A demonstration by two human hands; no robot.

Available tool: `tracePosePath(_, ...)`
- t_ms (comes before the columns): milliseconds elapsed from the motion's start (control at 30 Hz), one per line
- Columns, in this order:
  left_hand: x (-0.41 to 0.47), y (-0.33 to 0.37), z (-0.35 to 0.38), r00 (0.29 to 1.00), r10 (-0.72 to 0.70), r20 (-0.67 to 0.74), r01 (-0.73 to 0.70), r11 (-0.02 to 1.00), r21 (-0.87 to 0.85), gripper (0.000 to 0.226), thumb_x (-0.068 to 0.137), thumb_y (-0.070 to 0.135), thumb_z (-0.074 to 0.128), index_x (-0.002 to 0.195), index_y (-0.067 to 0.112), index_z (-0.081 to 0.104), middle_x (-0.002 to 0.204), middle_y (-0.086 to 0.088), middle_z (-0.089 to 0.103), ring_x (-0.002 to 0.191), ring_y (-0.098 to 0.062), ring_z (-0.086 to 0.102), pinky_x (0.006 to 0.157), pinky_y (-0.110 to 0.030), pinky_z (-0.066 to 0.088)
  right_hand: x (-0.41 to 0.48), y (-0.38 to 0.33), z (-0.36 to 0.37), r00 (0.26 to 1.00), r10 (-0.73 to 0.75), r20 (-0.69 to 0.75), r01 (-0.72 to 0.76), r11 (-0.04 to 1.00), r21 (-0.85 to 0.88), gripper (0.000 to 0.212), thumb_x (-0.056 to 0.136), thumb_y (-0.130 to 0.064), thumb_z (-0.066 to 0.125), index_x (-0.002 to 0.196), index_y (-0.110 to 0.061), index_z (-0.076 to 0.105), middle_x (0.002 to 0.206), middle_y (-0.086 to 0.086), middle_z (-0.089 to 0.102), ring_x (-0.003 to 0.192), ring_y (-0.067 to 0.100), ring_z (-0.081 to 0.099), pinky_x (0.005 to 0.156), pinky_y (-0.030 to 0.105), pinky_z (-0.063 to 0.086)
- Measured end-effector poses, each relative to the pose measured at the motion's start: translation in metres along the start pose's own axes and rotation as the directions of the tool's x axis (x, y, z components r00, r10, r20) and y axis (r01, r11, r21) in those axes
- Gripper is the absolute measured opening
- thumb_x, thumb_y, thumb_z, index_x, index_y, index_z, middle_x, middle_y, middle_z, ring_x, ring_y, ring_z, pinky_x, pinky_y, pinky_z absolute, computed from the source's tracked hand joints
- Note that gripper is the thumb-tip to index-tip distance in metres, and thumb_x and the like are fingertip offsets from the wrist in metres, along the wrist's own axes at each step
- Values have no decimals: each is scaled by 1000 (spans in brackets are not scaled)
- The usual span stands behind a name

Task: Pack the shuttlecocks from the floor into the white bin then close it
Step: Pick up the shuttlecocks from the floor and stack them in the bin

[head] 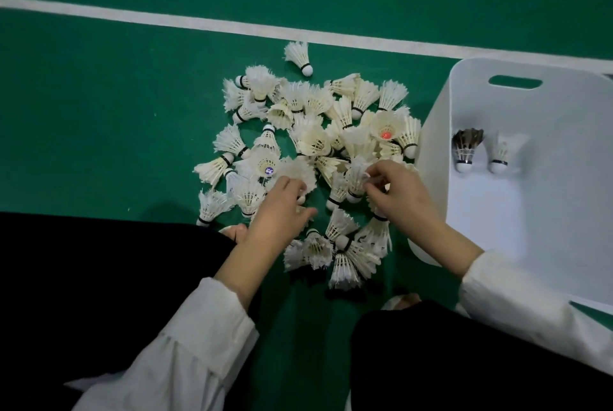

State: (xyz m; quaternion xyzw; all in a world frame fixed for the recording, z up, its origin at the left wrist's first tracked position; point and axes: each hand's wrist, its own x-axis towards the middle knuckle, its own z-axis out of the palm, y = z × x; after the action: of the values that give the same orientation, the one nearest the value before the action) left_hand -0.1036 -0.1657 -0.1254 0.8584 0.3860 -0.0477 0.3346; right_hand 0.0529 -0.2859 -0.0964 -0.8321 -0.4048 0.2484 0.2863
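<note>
A pile of several white feather shuttlecocks lies on the green court floor. One shuttlecock sits apart, beyond the pile. The white bin stands open at the right, holding a dark-feathered shuttlecock and a white shuttlecock. My left hand reaches into the near left of the pile and its fingers curl round a shuttlecock. My right hand pinches another shuttlecock close to the bin's left wall.
A white court line crosses the floor beyond the pile. My dark trouser legs flank the near side of the pile, one knee in front of the bin. The bin has a handle slot in its far wall.
</note>
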Motion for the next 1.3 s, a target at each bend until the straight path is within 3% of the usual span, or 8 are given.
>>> tracePosePath(200, -19, -5, 1, 958, 55, -280, -37, 997, 69, 14, 86, 21, 63, 90, 8, 69, 98, -6, 60, 91, -24, 54, 70, -31, 45, 1, 5, 1, 999, -9, -35, 9, 1000, 21, 12, 88, -14, 55, 98, -11, 61, 86, -4, 58, 79, 11, 54, 63, 16, 36)
tracePosePath(367, -14, -1, -2, 943, 183, -279, -75, 931, 358, 15, 85, 20, 64, 83, 6, 69, 121, -9, 55, 115, -31, 40, 82, -42, 48, 0, 6, 3, 996, -74, -51, 74, 997, 7, 13, 88, -13, 55, 100, -11, 61, 87, -4, 57, 80, 10, 55, 69, 20, 41)
tracePosePath(500, -7, 2, -3, 962, 244, -118, -234, 968, 96, 12, 91, 16, 52, 82, 7, 50, 90, -5, 50, 95, -19, 41, 84, -33, 40, 0, 6, 4, 992, -123, -26, 122, 992, -41, 12, 88, -12, 56, 99, -9, 61, 95, 4, 62, 81, 13, 56, 71, 25, 45)
tracePosePath(667, -8, 3, -9, 983, 109, -150, -134, 977, -166, 20, 81, 19, 43, 74, 2, 52, 71, -6, 46, 64, -15, 38, 56, -25, 30, 1, 5, 4, 990, -139, -24, 137, 989, -56, 12, 89, -12, 56, 99, -9, 61, 96, 6, 63, 82, 14, 56, 73, 28, 47)
tracePosePath(833, 1, -10, -9, 984, -141, -109, 85, 909, -407, 45, 92, 23, 46, 51, 18, 30, 48, 2, 27, 46, -9, 22, 48, -26, 20, 0, 5, 5, 989, -147, -18, 145, 988, -58, 12, 89, -13, 56, 99, -10, 62, 95, 5, 63, 85, 17, 59, 76, 35, 51)
tracePosePath(1000, 30, -34, -11, 931, -331, -155, 251, 887, -386, 15, 93, 30, 47, 99, 16, 50, 57, 1, 47, 43, -13, 33, 44, -26, 27, 2, 7, 7, 989, -148, -12, 147, 987, -67, 12, 89, -14, 55, 99, -11, 61, 94, 4, 63, 86, 18, 59, 77, 37, 52)
tracePosePath(1100, 44, -46, -9, 928, -360, -91, 334, 917, -221, 35, 92, 23, 48, 127, 19, 43, 83, -9, 63, 52, -18, 46, 49, -26, 34, 2, 8, 7, 989, -146, -6, 146, 987, -69, 12, 89, -14, 56, 99, -11, 61, 94, 4, 62, 87, 18, 59, 77, 37, 51)
tracePosePath(1300, 55, -49, -9, 939, -342, -22, 337, 933, -126, 36, 91, 26, 49, 123, 12, 56, 102, -10, 70, 80, -29, 63, 73, -32, 48, 2, 9, 7, 989, -146, -2, 146, 986, -82, 13, 88, -13, 56, 100, -10, 62, 95, 5, 63, 87, 18, 58, 77, 32, 49)
